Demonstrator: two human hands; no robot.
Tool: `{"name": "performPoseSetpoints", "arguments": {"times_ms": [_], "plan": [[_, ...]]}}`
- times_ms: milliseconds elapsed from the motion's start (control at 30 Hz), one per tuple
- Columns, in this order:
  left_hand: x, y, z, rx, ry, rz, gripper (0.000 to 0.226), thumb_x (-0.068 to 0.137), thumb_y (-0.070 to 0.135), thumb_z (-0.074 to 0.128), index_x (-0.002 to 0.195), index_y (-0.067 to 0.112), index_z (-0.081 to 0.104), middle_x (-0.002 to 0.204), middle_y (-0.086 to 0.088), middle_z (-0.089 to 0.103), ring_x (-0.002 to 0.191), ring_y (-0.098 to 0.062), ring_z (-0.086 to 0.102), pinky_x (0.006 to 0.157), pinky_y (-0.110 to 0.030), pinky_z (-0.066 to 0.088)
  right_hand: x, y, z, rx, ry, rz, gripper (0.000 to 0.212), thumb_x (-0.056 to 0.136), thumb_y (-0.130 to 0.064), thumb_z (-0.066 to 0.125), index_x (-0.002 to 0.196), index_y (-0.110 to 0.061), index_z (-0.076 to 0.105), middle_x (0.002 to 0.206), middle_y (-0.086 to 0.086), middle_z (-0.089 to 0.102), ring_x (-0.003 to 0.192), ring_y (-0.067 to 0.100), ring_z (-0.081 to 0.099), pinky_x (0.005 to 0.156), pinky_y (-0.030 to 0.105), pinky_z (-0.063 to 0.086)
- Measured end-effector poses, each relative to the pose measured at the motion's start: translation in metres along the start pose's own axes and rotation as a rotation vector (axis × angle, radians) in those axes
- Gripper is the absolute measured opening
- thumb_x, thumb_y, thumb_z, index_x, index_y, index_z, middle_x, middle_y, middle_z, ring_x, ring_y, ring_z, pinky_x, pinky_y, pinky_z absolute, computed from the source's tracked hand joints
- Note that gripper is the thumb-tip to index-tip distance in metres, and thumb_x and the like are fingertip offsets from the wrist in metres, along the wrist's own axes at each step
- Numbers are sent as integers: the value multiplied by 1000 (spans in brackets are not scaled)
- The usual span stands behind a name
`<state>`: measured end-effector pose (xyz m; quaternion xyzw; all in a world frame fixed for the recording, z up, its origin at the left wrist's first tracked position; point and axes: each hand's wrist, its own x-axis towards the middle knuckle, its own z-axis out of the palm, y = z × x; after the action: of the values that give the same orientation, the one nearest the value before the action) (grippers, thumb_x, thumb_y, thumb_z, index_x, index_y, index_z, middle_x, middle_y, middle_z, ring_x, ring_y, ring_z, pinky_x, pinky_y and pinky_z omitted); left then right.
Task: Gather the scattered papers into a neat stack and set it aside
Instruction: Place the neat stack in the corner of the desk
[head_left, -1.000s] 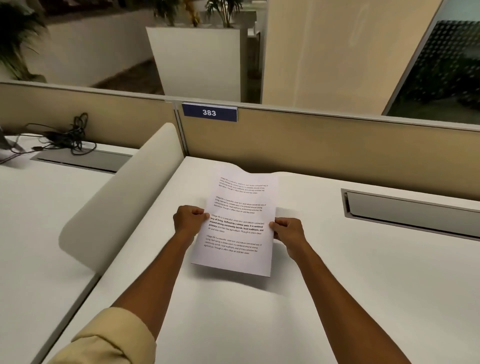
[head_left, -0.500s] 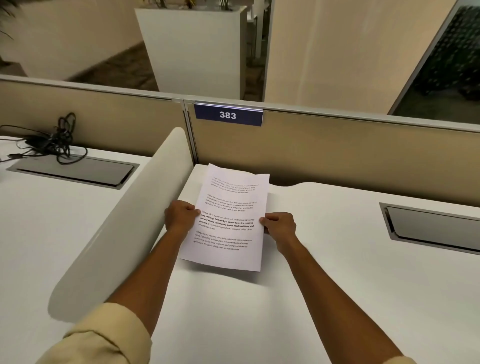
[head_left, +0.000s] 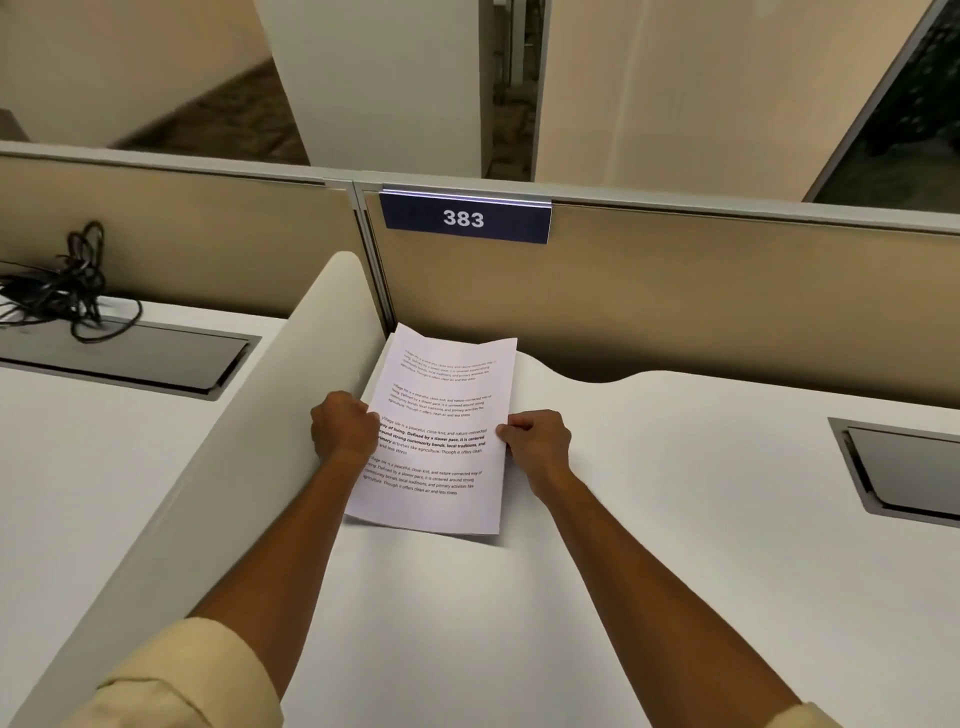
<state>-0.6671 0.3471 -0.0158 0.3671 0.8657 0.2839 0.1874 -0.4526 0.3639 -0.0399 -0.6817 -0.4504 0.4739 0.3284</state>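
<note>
Black tangled cables sit at the neighbouring desk's far edge. Next comes a curved white divider panel, then the left hand, fingers curled, pinching the left edge of the white printed paper stack. The right hand pinches its right edge. Both forearms reach straight forward. The stack lies in the white desk's far left corner, below a navy "383" sign on the beige partition.

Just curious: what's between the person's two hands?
In the head view, the printed paper stack, gripped by the left hand and right hand at its side edges.
</note>
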Motion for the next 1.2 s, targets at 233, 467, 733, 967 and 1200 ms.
{"name": "performPoseSetpoints", "arguments": {"times_ms": [233,467,733,967,1200], "plan": [[11,-1,5,130,1,66,14,86,11,64,86,-2,70,92,-20,72,80,-37,68,64,-33,49,8,2,9,-66,54,-21,17,87,-12,70,98,-1,76,100,10,75,89,28,70,86,35,57],[15,-3,14,270,18,119,16,88,8,61,98,-3,66,103,-25,67,93,-45,65,78,-45,55,13,5,16,-85,91,-2,16,82,-13,74,94,-2,76,95,11,76,88,27,71,86,36,57],[11,-8,21,429,15,217,14,89,1,58,101,-5,64,105,-26,65,97,-43,64,80,-45,53,14,10,16,-120,117,-25,20,81,-16,75,97,-3,76,97,10,76,92,27,70,87,33,55],[14,-12,23,458,26,258,13,88,-4,56,99,-6,63,103,-27,64,95,-44,63,79,-46,52,12,12,17,-142,136,-49,19,82,-16,76,95,-4,75,95,10,75,90,27,69,85,31,53],[12,-14,25,479,30,280,15,87,-3,56,100,-6,63,103,-26,65,98,-43,63,80,-47,52,12,12,19,-160,140,-53,17,81,-18,76,90,-4,73,90,10,74,84,26,68,78,29,51]]}}
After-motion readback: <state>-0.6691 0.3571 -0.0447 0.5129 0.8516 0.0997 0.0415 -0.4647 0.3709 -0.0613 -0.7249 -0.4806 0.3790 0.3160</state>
